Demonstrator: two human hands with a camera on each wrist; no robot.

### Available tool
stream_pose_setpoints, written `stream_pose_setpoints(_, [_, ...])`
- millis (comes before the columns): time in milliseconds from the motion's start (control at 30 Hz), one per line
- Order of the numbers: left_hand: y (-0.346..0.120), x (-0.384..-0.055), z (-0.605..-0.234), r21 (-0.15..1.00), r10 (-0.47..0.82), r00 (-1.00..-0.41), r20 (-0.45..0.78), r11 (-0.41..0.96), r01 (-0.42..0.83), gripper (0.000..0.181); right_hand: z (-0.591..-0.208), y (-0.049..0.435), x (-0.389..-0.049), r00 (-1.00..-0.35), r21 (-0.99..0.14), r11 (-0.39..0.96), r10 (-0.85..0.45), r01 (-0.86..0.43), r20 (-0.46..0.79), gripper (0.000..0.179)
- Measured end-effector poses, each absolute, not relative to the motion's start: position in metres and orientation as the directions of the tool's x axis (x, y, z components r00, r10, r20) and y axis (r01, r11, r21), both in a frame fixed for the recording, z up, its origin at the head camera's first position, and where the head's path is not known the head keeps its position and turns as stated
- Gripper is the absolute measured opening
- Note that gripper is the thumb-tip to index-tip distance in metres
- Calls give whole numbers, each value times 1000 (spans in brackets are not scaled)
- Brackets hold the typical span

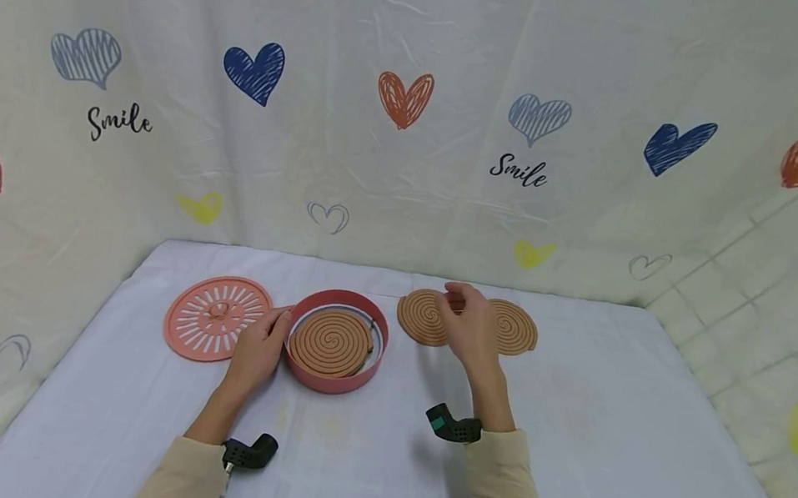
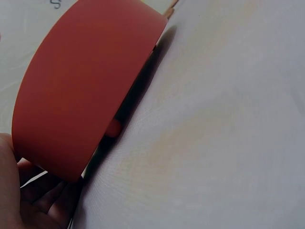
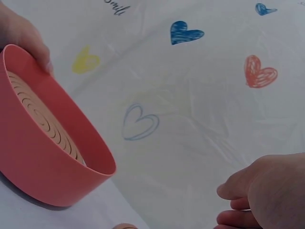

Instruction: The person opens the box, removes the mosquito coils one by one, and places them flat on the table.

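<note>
Round box (image 1: 330,385), red, stands left of centre in the head view, on the white cloth (image 1: 354,479). A brown coil (image 1: 331,343) lies flat inside it. In the left wrist view the box's outer wall fills the upper left, with a small red bump under its lower edge.

Left hand (image 1: 259,348): gripping the box at its left side, thumb by the rim; the box lies directly to the right of this grip. Fingers partly hidden behind the wall.

Right hand (image 1: 471,330): right of centre, fingers loosely bent, nothing seen held; well apart from the box. In the head view it overlaps two more coils, the left coil (image 1: 422,317) and the right coil (image 1: 515,329); cannot tell whether it touches either.

Pink slotted lid (image 1: 207,326): flat at left of the frame, beside the left hand.

Upper half of the frame: pale curtain (image 1: 472,40) printed with hearts.
</note>
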State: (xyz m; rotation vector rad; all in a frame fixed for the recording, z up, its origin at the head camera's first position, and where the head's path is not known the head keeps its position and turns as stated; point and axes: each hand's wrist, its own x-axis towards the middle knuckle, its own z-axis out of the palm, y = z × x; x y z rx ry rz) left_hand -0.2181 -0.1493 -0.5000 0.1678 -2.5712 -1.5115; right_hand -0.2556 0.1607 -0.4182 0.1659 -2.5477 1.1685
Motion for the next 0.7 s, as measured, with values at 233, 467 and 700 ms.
stream_pose_setpoints(233, [-149, -218, -500, 875, -176, -982, 72, 484, -22, 53, -419, 159, -257, -945, -702, 679, 37, -213, 324, 34])
stream_pose_setpoints(467, [-150, -218, -500, 879, -177, -981, 79, 476, -15, 52, -421, 157, -258, -946, -699, 683, 38, -210, 321, 32])
stream_pose_setpoints(700, [-150, -219, -501, 877, -178, -982, 68, 480, -26, 54, -422, 152, -257, -947, -698, 678, 12, -229, 322, 33])
